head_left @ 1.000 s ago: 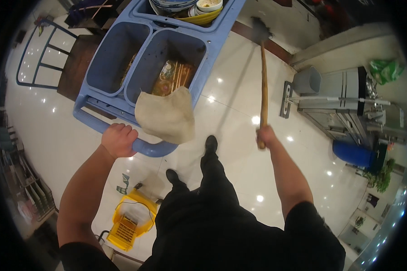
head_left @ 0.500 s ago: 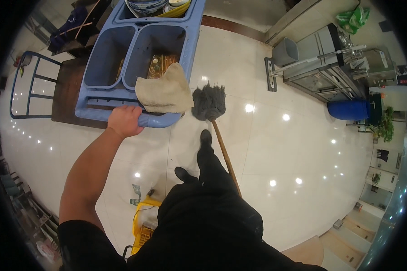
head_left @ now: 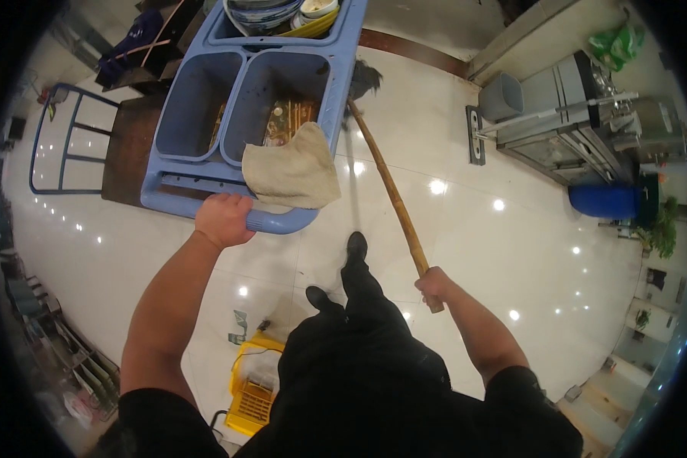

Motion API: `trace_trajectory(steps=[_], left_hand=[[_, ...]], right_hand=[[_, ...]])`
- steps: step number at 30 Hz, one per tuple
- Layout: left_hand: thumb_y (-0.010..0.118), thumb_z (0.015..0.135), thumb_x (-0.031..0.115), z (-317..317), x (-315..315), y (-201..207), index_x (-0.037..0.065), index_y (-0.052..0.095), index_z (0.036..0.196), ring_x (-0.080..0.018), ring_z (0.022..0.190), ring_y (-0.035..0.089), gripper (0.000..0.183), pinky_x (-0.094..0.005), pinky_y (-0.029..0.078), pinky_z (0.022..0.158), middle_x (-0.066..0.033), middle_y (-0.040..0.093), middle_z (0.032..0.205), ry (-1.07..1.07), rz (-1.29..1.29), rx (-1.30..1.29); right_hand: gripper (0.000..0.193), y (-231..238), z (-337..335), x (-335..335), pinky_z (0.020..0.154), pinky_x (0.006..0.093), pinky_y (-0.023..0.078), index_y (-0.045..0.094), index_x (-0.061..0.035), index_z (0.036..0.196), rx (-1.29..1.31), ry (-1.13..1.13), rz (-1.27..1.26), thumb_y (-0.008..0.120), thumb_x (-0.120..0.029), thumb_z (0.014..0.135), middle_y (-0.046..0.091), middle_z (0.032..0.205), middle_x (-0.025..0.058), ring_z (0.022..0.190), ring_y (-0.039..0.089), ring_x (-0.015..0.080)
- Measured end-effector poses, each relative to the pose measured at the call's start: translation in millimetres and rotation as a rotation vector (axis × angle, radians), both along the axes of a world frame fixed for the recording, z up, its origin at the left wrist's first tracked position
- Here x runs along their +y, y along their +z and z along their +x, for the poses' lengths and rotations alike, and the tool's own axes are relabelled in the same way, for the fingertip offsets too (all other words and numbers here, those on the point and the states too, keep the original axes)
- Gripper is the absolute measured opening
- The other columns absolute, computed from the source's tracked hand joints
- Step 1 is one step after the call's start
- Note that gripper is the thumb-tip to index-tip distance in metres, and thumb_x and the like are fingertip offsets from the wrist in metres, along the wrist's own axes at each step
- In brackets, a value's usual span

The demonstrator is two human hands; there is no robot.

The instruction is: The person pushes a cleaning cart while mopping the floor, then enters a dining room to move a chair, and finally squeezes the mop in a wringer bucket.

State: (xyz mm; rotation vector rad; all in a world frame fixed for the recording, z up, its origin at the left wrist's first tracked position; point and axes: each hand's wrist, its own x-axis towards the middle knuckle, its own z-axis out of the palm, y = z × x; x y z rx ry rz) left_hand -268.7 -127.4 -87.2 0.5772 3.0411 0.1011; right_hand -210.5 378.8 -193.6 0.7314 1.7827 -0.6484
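Note:
My left hand (head_left: 225, 220) is wrapped round the push handle of a blue plastic cart (head_left: 278, 221). A beige cloth (head_left: 294, 169) hangs over the handle's right part, just beside that hand. Two deep bins with food scraps in the bottom are set in the cart, and stacked bowls (head_left: 271, 17) fill its far section. My right hand (head_left: 433, 284) grips the wooden handle of a mop (head_left: 389, 187) close to its near end. The mop slants away to the far left; its dark grey head (head_left: 365, 79) is beside the cart's right side, partly hidden by it.
A yellow mop bucket (head_left: 253, 389) with a wringer stands at my left, close behind my feet. Left of the cart is a brown flatbed trolley (head_left: 126, 153) with a blue rail. At right are a grey bin (head_left: 501, 97), a flat floor squeegee (head_left: 475, 136) and a steel cabinet (head_left: 549, 107).
My right hand has come into view, holding the mop's handle. The mop head has moved farther away, to beside the cart. My left hand stays on the cart's handle.

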Motion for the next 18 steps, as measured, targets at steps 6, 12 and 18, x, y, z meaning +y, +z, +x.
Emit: trace_trajectory(steps=[6, 12, 18], left_hand=[[0.071, 0.061, 0.028, -7.8, 3.3, 1.4, 0.011, 0.056, 0.079, -0.0286, 0.071, 0.062, 0.029, -0.0403, 0.051, 0.064, -0.0076, 0.061, 0.075, -0.022, -0.04, -0.008], [0.071, 0.064, 0.03, -8.0, 6.3, 5.9, 0.012, 0.058, 0.084, -0.0296, 0.077, 0.064, 0.03, -0.0423, 0.051, 0.067, -0.0088, 0.065, 0.082, 0.053, -0.088, -0.067], [0.072, 0.065, 0.031, -10.9, 13.3, 2.9, 0.012, 0.058, 0.087, -0.0298, 0.08, 0.064, 0.033, -0.0424, 0.051, 0.07, -0.01, 0.065, 0.084, 0.061, -0.131, -0.002]], right_hand=[[0.026, 4.7, 108.3, 25.2, 0.052, 0.0402, 0.054, 0.057, 0.0094, 0.074, 0.14, 0.475, -0.068, 0.064, -0.016, 0.075, 0.063, 0.062, 0.0168, 0.056, 0.066, 0.0272], [0.038, 65.5, 304.9, 43.6, 0.035, 0.0424, 0.047, 0.047, 0.0055, 0.097, 0.054, 0.163, 0.092, 0.069, -0.015, 0.075, 0.063, 0.076, 0.0224, 0.049, 0.062, 0.0345], [0.044, 125.4, 547.3, 95.7, 0.083, 0.0434, 0.052, 0.055, 0.001, 0.101, -0.312, 0.182, 0.278, 0.072, -0.027, 0.072, 0.065, 0.098, 0.0234, 0.097, 0.063, 0.0373]])
